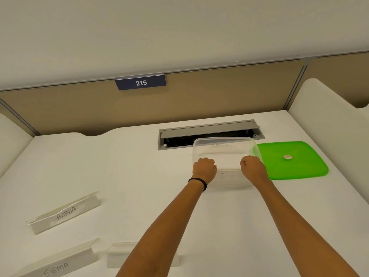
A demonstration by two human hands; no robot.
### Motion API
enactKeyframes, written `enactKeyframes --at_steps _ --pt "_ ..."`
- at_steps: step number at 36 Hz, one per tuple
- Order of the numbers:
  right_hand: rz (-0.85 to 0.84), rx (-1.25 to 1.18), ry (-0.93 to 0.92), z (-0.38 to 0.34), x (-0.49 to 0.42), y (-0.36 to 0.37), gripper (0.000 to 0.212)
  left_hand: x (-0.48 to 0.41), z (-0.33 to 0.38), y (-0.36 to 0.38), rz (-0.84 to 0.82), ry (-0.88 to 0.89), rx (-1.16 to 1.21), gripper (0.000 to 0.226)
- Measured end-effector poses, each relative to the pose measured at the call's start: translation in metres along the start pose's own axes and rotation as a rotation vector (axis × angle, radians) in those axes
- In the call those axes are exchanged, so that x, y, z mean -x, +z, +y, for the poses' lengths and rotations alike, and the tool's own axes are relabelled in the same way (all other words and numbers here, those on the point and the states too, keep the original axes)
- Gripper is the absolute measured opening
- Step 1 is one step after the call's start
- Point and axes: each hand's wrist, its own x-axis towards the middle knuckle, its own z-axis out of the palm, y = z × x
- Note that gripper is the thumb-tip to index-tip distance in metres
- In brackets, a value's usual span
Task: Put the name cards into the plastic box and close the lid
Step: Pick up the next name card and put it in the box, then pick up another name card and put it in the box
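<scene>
A clear plastic box (225,148) stands open on the white desk, right of centre. My left hand (204,168) grips its near rim at the left corner and my right hand (253,167) grips the near rim at the right corner. The green lid (295,166) lies flat on the desk just right of the box, with a small round knob in its middle. Three clear name cards sit at the near left: one marked ALPHA (63,213), one marked SIGMA (58,262), and a third (119,253) partly hidden behind my left forearm.
An open grey cable hatch (209,130) is set into the desk right behind the box. A tan partition (79,108) with a "215" sign (140,82) closes the back. White side panels (319,120) rise at the desk's left and right edges.
</scene>
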Motion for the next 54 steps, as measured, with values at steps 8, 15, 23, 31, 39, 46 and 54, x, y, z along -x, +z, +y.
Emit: enactKeyframes --at_steps 8,15,23,31,39,46,54 --pt "0.237 -0.152 -0.137 -0.019 0.013 -0.003 0.031 0.008 -0.022 -0.015 0.195 0.147 0.119 0.036" --pt "0.349 -0.261 -0.25 -0.062 0.028 -0.005 0.035 0.023 -0.047 -0.028 0.301 0.139 0.211 0.036" --pt "0.324 -0.338 -0.325 -0.124 0.052 0.011 0.033 0.054 -0.098 -0.039 0.367 0.085 0.264 0.034" --pt "0.242 -0.398 -0.377 -0.185 0.077 0.045 0.032 0.087 -0.178 -0.05 0.417 -0.01 0.293 0.033" --pt "0.092 -0.447 -0.419 -0.235 0.105 0.09 0.032 0.121 -0.27 -0.059 0.453 -0.177 0.34 0.033" --pt "-0.071 -0.404 -0.445 -0.275 0.131 0.129 0.034 0.157 -0.348 -0.058 0.526 -0.346 0.41 0.032" --pt "-0.247 -0.324 -0.464 -0.318 0.155 0.17 0.044 0.214 -0.425 -0.052 0.599 -0.511 0.439 0.033"
